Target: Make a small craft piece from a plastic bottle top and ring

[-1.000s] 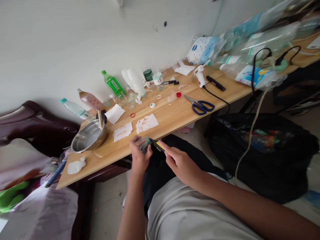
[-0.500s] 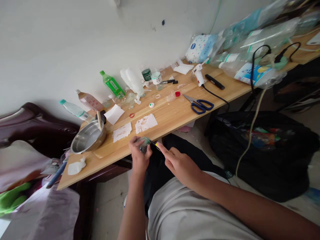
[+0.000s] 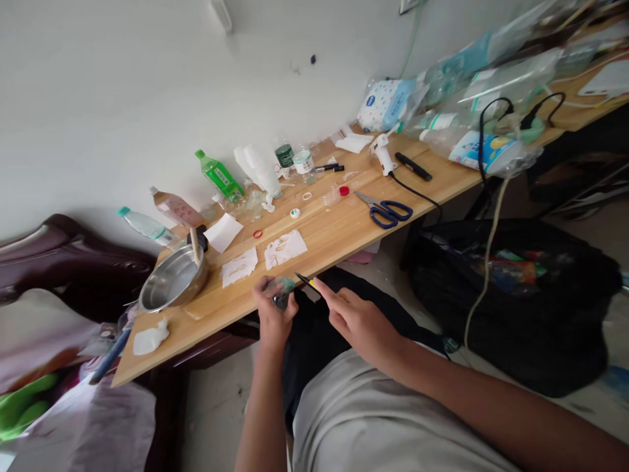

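While a clear piece (image 3: 284,287) was pinched in the left hand (image 3: 273,319), a knife (image 3: 305,281) was clasped by the right hand (image 3: 356,322), fingers closed. Both were held at the near edge of the table (image 3: 334,233).

One knife (image 3: 305,281), one pan (image 3: 167,280), one scissors (image 3: 386,211)

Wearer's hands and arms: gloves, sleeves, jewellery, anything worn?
Both bare: left hand and right hand show no gloves, rings or watch. Forearms are uncovered, with no sleeves on them. Clothing seen: a light grey top and dark trousers.
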Available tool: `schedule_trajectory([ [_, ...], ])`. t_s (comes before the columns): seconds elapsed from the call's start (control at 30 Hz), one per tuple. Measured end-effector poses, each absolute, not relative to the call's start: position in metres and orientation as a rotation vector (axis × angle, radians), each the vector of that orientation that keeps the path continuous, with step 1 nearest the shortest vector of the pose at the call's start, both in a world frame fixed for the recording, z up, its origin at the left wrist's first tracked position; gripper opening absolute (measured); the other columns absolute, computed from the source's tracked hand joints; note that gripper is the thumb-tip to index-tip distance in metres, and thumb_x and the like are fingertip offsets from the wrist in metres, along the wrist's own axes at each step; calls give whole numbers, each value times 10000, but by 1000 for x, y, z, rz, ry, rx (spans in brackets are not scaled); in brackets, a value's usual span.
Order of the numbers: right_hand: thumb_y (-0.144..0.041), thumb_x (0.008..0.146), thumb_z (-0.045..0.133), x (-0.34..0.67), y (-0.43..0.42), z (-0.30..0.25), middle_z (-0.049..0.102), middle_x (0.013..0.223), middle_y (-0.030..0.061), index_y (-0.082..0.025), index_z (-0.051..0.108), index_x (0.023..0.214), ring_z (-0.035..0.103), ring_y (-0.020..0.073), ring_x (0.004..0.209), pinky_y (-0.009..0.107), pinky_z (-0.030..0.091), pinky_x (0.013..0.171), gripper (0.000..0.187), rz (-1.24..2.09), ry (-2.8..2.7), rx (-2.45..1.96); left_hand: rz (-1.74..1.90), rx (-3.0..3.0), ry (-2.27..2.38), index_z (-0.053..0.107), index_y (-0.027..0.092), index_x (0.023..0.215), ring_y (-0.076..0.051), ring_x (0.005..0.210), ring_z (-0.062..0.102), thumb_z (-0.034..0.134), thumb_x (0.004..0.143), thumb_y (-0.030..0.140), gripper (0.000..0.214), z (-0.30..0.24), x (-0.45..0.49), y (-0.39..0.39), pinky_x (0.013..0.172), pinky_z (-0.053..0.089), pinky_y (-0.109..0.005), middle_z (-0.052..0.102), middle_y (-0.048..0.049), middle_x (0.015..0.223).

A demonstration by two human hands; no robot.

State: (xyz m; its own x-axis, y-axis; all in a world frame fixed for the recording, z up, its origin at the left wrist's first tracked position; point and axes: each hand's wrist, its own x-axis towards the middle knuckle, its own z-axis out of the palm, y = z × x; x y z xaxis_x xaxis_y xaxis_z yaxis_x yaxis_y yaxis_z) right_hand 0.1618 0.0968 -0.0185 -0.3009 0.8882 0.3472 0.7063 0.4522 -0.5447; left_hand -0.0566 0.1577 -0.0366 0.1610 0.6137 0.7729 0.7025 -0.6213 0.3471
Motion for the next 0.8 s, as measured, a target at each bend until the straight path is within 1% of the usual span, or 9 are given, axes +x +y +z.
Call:
schedule_trajectory([
  [0.2, -139, 952, 427, 155, 93, -22, 587, 862, 33, -235, 356, 1544, 595, 153, 630, 248, 462, 573, 604, 335, -2160, -1261, -1509, -2283, -1217, 509, 243, 1033, -263, 1117, 605, 749, 768, 221, 357, -59, -68, 162, 899, 546, -484, 499, -101, 1230],
  [0.4, -130, 937, 430, 156, 82, -31, 578, 884, 46, -229, 366, 1539, 603, 163, 659, 250, 468, 564, 613, 341, -2152, -1238, -1537, -2235, -1138, 502, 249, 996, -251, 1092, 611, 764, 760, 240, 353, -69, -70, 167, 882, 546, -470, 495, -92, 1227],
  [0.63, -142, 964, 405, 155, 80, -35, 575, 866, 54, -209, 396, 1525, 617, 172, 681, 262, 494, 588, 565, 438, -2093, -1227, -1567, -2201, -1124, 513, 237, 928, -245, 1037, 627, 769, 751, 260, 312, -69, -69, 167, 837, 549, -452, 520, -80, 1185],
  [0.8, -122, 964, 382, 154, 81, -35, 575, 879, 52, -208, 378, 1532, 614, 163, 692, 272, 517, 645, 575, 509, -2063, -1196, -1570, -2186, -1137, 509, 246, 938, -248, 1035, 630, 764, 754, 274, 315, -71, -69, 168, 828, 550, -450, 531, -77, 1180],
])
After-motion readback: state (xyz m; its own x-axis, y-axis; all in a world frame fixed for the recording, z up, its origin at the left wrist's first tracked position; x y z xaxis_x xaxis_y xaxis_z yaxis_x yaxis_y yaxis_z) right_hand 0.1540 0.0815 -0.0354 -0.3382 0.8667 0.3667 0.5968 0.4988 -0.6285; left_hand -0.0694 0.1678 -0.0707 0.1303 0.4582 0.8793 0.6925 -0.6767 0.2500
